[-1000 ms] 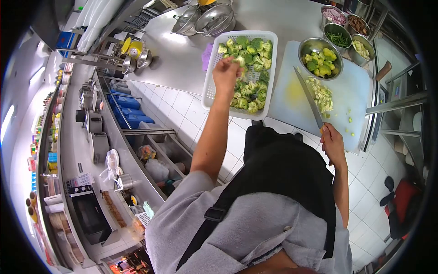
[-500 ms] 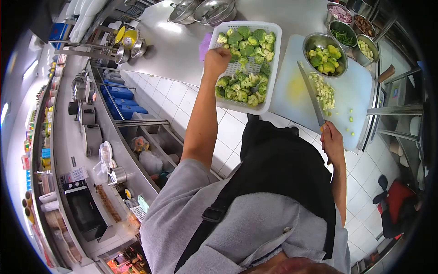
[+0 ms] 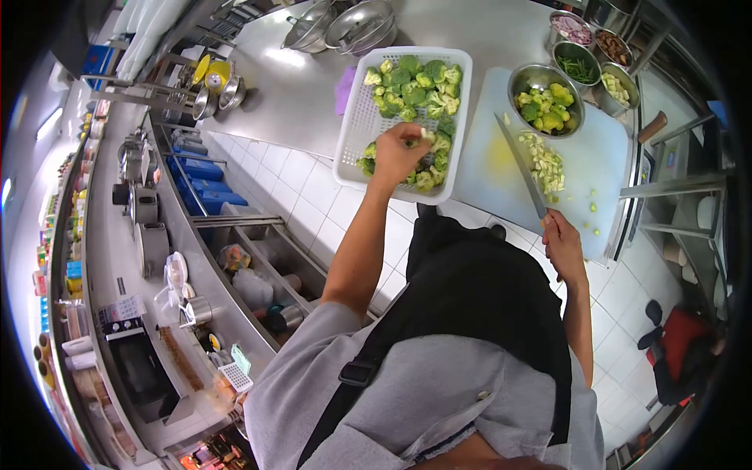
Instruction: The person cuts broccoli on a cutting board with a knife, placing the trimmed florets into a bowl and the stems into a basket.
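Note:
My left hand (image 3: pixel 398 153) reaches into a white perforated basket (image 3: pixel 343 149), its fingers closed round a broccoli floret (image 3: pixel 427 136) with a pale stem. Broccoli florets (image 3: pixel 413 84) lie in two groups, at the far and near ends of the basket. My right hand (image 3: pixel 563 241) grips the handle of a kitchen knife (image 3: pixel 523 172), its blade slanting over the pale cutting board (image 3: pixel 482 188). Beside the blade are chopped pale green stem pieces (image 3: pixel 546 163). A steel bowl (image 3: pixel 579 121) holding cut broccoli (image 3: pixel 546 106) stands at the board's far side.
Small containers with sliced onion (image 3: pixel 571 29), chopped greens (image 3: pixel 578 66), brown pieces (image 3: pixel 613 47) and pale cubes (image 3: pixel 616 86) stand at back right. Steel strainers (image 3: pixel 362 27) and a purple cloth (image 3: pixel 343 90) lie on the steel counter (image 3: pixel 266 86). Another person (image 3: pixel 681 352) is at lower right.
My left hand has moved from the basket's far left rim to the near florets and now pinches one. My right hand keeps the knife in nearly the same place over the board.

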Action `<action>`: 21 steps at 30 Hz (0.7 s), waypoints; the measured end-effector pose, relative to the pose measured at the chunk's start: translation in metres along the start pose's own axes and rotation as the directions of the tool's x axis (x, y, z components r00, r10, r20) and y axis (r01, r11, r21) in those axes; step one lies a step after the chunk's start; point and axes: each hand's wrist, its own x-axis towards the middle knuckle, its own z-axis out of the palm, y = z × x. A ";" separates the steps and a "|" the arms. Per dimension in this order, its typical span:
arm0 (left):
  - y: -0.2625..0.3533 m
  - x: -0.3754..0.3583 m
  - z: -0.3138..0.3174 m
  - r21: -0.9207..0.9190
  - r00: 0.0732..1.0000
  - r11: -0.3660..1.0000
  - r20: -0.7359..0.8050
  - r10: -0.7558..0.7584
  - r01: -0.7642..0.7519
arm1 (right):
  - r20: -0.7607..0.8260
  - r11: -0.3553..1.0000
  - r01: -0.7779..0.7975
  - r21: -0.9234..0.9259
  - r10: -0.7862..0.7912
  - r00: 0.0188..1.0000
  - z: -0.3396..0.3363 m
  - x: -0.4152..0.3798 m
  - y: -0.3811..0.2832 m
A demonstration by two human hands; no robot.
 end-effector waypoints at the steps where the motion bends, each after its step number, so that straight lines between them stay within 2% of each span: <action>1: 0.001 -0.001 0.003 -0.106 0.998 0.994 -0.044 -0.035 0.030 | 0.014 1.000 -0.024 -0.005 0.024 1.000 -0.002 -0.004 -0.010; 2: 0.001 -0.004 0.005 -0.210 0.993 0.976 -0.087 -0.081 0.061 | 0.007 1.000 -0.009 -0.009 0.009 1.000 -0.003 -0.004 -0.007; 3: 0.000 -0.007 0.004 -0.156 0.994 0.986 -0.091 -0.064 0.049 | 0.007 1.000 0.008 -0.015 -0.007 1.000 -0.001 -0.002 -0.002; 6: -0.012 -0.006 0.007 -0.427 0.979 0.900 -0.131 -0.155 0.086 | 0.001 0.999 0.029 -0.023 -0.029 1.000 0.000 -0.002 -0.001; 9: -0.001 -0.007 -0.003 -0.755 0.929 0.591 0.064 -0.364 0.284 | -0.005 0.999 0.028 -0.025 -0.028 1.000 -0.001 -0.003 -0.002; 12: 0.007 -0.009 -0.010 -0.937 0.903 0.158 0.242 -0.354 0.313 | 0.011 0.999 0.003 -0.032 -0.003 1.000 -0.003 -0.004 -0.005; 15: 0.016 -0.009 -0.012 -0.930 0.900 -0.056 0.367 -0.234 0.364 | 0.016 1.000 0.008 -0.028 -0.008 1.000 -0.005 -0.002 -0.006; 18: 0.055 -0.021 0.001 -0.921 0.926 0.166 0.317 -0.207 0.352 | 0.004 0.998 0.056 -0.031 -0.056 0.998 -0.004 -0.001 0.000; 19: 0.057 -0.022 0.007 -0.925 0.938 0.159 0.337 -0.083 0.346 | 0.003 0.997 0.072 -0.033 -0.072 0.997 -0.004 -0.001 -0.001; 21: 0.065 -0.033 0.024 -0.906 0.937 0.247 0.349 -0.024 0.344 | -0.005 0.994 0.099 -0.034 -0.100 0.995 -0.003 -0.003 -0.001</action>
